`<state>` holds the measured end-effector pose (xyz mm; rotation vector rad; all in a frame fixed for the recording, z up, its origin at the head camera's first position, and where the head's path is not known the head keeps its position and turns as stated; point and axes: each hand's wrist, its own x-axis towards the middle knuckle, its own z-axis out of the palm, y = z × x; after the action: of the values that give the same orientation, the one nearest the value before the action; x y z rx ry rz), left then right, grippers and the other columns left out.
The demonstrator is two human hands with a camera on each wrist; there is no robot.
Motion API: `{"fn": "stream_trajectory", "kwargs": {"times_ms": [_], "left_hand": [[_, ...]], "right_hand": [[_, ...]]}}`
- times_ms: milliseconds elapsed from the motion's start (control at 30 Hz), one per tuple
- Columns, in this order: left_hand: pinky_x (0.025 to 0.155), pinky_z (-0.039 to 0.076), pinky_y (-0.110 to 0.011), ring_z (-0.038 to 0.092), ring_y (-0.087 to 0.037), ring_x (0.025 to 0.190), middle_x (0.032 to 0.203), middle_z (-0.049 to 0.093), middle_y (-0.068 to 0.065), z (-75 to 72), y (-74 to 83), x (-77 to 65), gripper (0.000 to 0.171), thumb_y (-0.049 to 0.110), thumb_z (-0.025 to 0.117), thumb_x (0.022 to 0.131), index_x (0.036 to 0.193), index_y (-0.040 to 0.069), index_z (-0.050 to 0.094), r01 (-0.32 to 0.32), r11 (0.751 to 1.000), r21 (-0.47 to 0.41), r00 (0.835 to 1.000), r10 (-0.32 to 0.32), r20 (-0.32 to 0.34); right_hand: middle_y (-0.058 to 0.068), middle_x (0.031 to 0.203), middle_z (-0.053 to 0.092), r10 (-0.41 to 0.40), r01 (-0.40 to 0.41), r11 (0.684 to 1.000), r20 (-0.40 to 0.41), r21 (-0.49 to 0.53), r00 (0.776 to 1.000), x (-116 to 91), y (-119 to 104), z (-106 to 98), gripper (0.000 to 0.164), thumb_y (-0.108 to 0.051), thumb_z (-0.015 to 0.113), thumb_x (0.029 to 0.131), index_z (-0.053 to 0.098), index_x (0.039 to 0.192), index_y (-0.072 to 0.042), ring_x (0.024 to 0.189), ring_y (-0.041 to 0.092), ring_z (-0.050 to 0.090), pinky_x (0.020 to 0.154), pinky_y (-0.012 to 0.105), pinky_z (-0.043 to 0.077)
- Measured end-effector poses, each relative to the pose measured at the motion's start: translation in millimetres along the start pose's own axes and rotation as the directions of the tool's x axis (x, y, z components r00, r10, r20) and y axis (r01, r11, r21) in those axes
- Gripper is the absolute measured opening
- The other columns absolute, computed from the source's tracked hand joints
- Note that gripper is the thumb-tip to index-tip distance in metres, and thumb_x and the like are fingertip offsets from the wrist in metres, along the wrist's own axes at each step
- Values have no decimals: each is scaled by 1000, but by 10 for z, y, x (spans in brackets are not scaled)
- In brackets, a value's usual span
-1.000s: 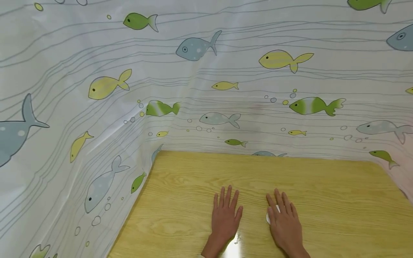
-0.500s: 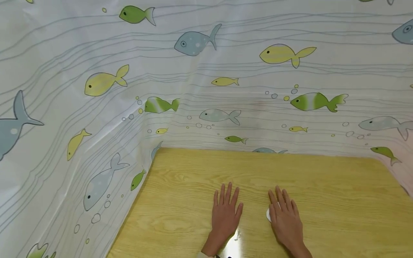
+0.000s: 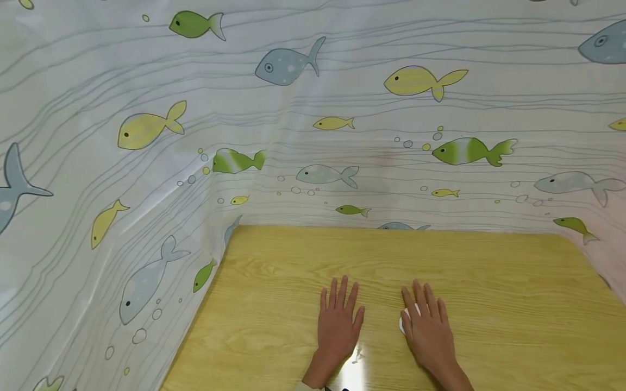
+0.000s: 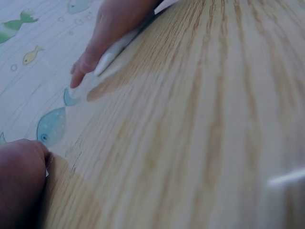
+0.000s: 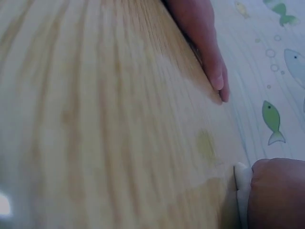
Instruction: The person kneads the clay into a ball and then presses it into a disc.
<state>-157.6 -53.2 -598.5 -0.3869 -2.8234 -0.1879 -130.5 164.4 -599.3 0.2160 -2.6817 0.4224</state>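
My left hand [image 3: 337, 328] rests palm down on the wood-grain table, fingers straight and slightly spread, holding nothing. To its right, my right hand [image 3: 431, 335] lies palm down over a small white rounded object [image 3: 404, 325], its fingers extended forward. Most of that object is hidden under the palm; only its left edge and a bit between the fingers show. Seen from the left wrist, the white object [image 4: 114, 53] looks low and smooth-edged beneath the right hand [image 4: 116, 21]. In the right wrist view, part of the white object [image 5: 243, 191] shows beside the hand [image 5: 279, 195].
The wood-grain table [image 3: 274, 304] stretches around both hands. A white sheet printed with fish [image 3: 293, 125] rises behind the table and along its left side. Light glares off the tabletop between the wrists.
The head view has shifted slightly. Both hands stay in nearly the same places; the right index finger stands a little further from the middle finger than half a second ago.
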Motion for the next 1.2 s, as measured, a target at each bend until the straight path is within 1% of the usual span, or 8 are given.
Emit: {"fn": "stream_trajectory", "kwargs": {"times_ms": [133,233,300,500,700,900,1033,1200], "left_hand": [[124,31,-55,36,-30,156,168,37,-4,13,10,-28,56,50,39,109,158,25,42,9,1000,-13,1000,-9,26],[124,31,-54,36,-30,156,167,38,-4,30,18,-44,55,51,39,108,158,26,43,6,1000,-4,1000,-6,13],[123,33,-54,37,-30,155,167,40,-4,51,19,-48,55,51,40,108,157,26,44,-2,1000,3,1000,2,-11],[118,37,-55,44,-32,150,162,47,-6,92,4,4,54,49,44,108,154,23,48,-25,1000,5,994,25,-103],[118,40,-55,46,-33,150,161,48,-7,75,-15,30,55,48,51,105,153,22,50,-38,999,39,990,43,-132],[119,36,-56,44,-34,151,162,46,-7,100,-14,15,55,48,49,106,154,22,48,-38,999,-2,990,37,-135],[119,36,-56,44,-34,151,162,46,-8,100,-7,15,55,48,50,105,154,22,49,-37,999,-9,990,36,-136],[121,36,-57,41,-33,153,165,43,-6,62,9,16,55,47,49,106,156,23,46,-26,1000,-1,996,26,-80]], "right_hand": [[15,170,29,-29,29,999,-26,-17,999,-48,19,20,54,-28,52,105,47,153,-4,162,33,18,132,49,10],[15,171,26,-57,56,998,-18,-33,998,-81,44,34,57,-29,49,107,43,154,2,164,27,10,134,37,-2],[18,170,28,-71,70,996,-14,-47,997,-89,56,38,58,-31,48,108,41,153,5,164,25,12,133,31,-7],[24,165,35,-58,59,997,3,-43,998,-17,61,35,61,-30,50,107,40,153,8,158,34,29,132,25,-7],[24,164,38,-45,46,999,35,-20,998,15,29,15,60,-26,53,105,40,153,8,153,39,38,131,23,-10],[21,162,42,-58,58,998,26,-29,998,7,40,33,57,-26,52,106,42,154,3,151,36,42,132,25,-7],[21,162,43,-46,47,999,23,-28,999,5,31,35,57,-23,56,104,43,153,3,148,38,45,131,23,-9],[20,162,42,-26,28,999,40,-30,999,-2,17,18,57,-22,54,104,42,154,3,149,39,44,129,21,-13]]}}
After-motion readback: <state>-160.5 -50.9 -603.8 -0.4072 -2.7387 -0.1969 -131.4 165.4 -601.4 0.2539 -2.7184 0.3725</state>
